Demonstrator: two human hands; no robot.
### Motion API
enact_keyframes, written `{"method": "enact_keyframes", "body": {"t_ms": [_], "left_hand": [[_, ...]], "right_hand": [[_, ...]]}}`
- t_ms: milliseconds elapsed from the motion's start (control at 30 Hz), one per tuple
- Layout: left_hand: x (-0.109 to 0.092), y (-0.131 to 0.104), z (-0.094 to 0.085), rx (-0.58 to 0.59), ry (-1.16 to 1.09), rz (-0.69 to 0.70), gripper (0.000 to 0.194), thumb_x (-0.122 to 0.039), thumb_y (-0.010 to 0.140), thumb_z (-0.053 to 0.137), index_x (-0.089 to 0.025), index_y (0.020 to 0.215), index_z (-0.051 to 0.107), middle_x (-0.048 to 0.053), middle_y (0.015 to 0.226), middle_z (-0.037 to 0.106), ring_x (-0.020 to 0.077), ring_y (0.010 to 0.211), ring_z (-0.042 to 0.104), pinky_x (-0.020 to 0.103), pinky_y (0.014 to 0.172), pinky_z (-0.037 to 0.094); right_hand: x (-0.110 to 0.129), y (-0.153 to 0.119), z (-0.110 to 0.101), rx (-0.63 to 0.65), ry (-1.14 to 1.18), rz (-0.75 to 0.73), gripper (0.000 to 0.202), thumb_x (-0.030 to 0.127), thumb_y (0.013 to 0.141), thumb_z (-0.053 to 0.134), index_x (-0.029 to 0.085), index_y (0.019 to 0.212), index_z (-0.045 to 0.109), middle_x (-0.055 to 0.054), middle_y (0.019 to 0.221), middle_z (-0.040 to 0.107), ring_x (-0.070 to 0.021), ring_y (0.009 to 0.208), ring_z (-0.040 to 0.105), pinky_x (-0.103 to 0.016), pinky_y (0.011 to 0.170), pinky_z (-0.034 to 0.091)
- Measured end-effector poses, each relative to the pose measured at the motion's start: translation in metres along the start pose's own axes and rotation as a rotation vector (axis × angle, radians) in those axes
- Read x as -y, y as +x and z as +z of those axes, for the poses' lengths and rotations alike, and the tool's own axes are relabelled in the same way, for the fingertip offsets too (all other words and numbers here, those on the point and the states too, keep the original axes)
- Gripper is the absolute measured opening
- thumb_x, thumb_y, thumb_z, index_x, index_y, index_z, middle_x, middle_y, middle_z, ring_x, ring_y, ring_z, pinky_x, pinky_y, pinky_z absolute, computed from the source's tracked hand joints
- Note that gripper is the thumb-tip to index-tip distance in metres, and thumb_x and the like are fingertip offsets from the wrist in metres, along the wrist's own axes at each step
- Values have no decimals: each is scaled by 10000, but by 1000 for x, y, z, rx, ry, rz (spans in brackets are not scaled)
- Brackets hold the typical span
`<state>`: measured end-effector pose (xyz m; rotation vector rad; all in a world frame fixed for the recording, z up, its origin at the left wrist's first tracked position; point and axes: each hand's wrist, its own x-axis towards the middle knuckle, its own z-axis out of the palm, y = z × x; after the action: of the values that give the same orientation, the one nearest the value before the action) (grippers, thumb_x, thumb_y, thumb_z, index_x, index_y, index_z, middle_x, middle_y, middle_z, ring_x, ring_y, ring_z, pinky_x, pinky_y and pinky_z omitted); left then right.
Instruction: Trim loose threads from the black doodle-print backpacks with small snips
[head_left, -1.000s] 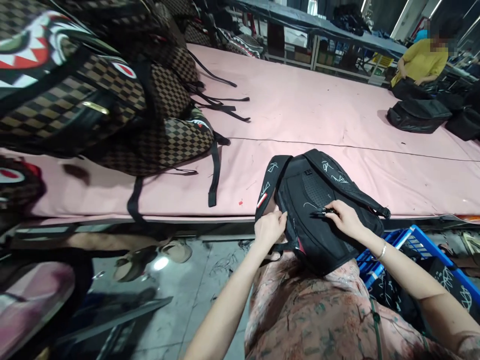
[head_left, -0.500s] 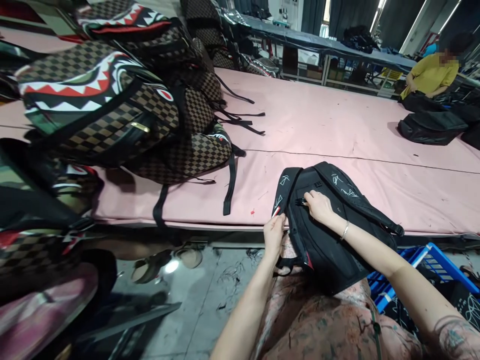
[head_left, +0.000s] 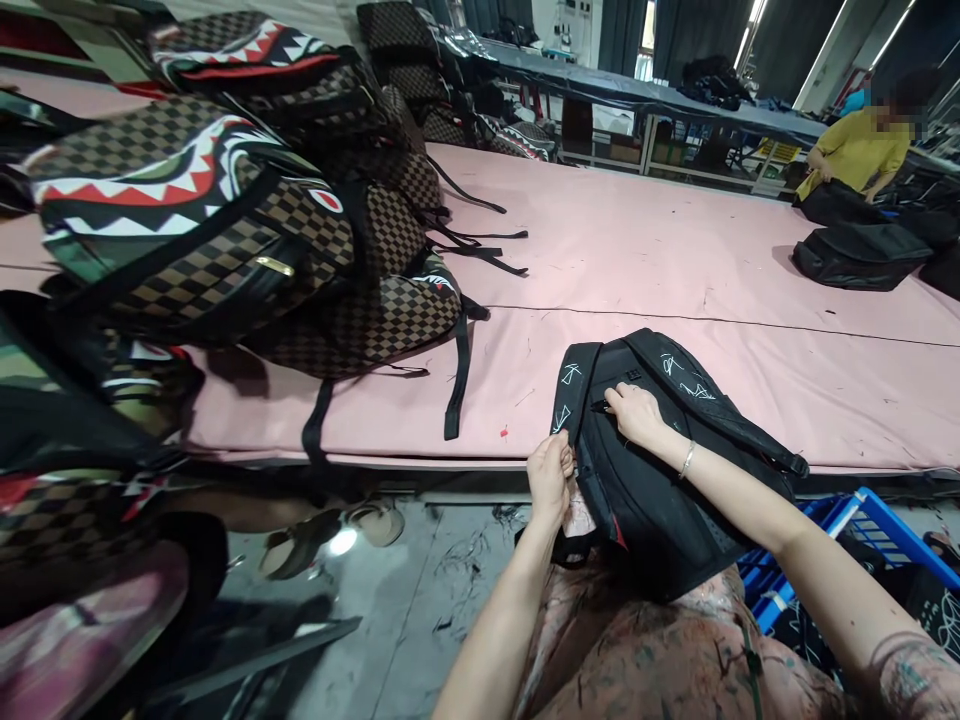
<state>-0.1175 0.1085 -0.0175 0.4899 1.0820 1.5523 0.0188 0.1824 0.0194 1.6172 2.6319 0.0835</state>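
A pink-covered counter (head_left: 637,240) runs across the room, a dark seam line along it and thread scraps on top. At the left, brown-and-black checkered backpacks (head_left: 300,225) lie heaped; they overlap and some are cut off by the edge, so the exact number cannot be told. Two carry plainly visible red-and-white tooth patterns. In the lower left corner, a pink-and-white object (head_left: 112,630) is blurred and cropped. Two beige shoes (head_left: 377,522) show beside it above the grey tiled floor (head_left: 409,610).

Near the middle, one black backpack (head_left: 660,540) leans from the counter's front edge onto the person's lap, its two shoulder straps marked with white lines. The left hand (head_left: 551,475) is curled into a fist by the lower part of the left strap; whether it pinches anything is hidden. The right hand (head_left: 637,412) closes round one small dark tool (head_left: 600,406) over the back panel; only its tip shows.

To the right, one blue crate (head_left: 862,505), partly behind the right forearm, contains black items with white lines. Beyond, at least three black bags (head_left: 862,257) lie near one person in yellow (head_left: 859,150).
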Motion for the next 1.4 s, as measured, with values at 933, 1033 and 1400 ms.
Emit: {"method": "enact_keyframes", "body": {"t_ms": [933, 1033, 1400], "left_hand": [[13, -86, 0, 795, 956, 435, 476, -328, 693, 657, -234, 1149, 556, 122, 1250, 495, 255, 1130, 473, 408, 923, 407], [53, -109, -15, 1038, 1315, 700, 782, -463, 653, 665, -265, 1345, 358, 179, 1410, 334, 362, 1265, 338, 579, 980, 299], [43, -94, -3, 1140, 1665, 886, 796, -345, 726, 624, -296, 1399, 200, 123, 1473, 248, 325, 1322, 271, 608, 1020, 187]], "right_hand": [[-33, -30, -14, -115, 476, 85, 186, 309, 886, 475, 185, 996, 558, -58, 972, 637, -166, 880, 593, -265, 743, 435], [-77, -68, -21, -166, 574, 176, 213, 323, 867, 502, 194, 1032, 547, -33, 986, 647, -144, 881, 604, -258, 758, 446], [-190, -192, -10, 30, 1188, 614, 280, 385, 609, 712, 141, 738, 665, 3, 599, 638, -110, 538, 547, -212, 506, 415]]}}
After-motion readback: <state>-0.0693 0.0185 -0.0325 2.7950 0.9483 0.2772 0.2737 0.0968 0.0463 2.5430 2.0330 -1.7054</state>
